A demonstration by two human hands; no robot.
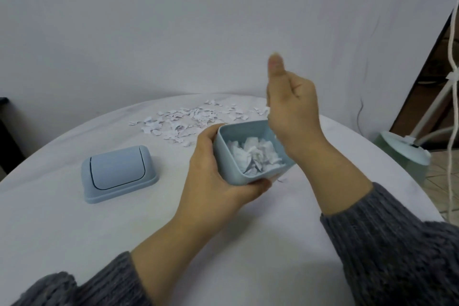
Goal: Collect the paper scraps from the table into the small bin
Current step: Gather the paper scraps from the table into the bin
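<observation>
- The person's left grip (211, 176) holds the small bin (224, 156); the fingers curl round its left wall and the thumb goes under its near edge.
- The small bin is pale blue. It is lifted off the worktop (74, 231), a little right of the middle, and it tilts with its mouth toward the person.
- In the bin lie white paper scraps (253, 156), filling much of the bottom.
- The right grip (293, 107) hangs in the air at the far right corner of the bin. Its fingers are curled in and its thumb points straight up. The palm is turned away and the picture is blurred there, so I cannot tell if it holds something.
- Many loose scraps (188, 119) are spread on the far part of the worktop, beyond the bin.
- One tiny scrap (282, 179) lies near the bin's near right corner.
- The blue lid (119, 172) lies flat on the worktop to the left, well apart from the bin.
- Both arms wear grey knitted sleeves (397, 243).
- At the far right stands a pale green stand base (402, 154), with a white cord (452, 82) hanging.
</observation>
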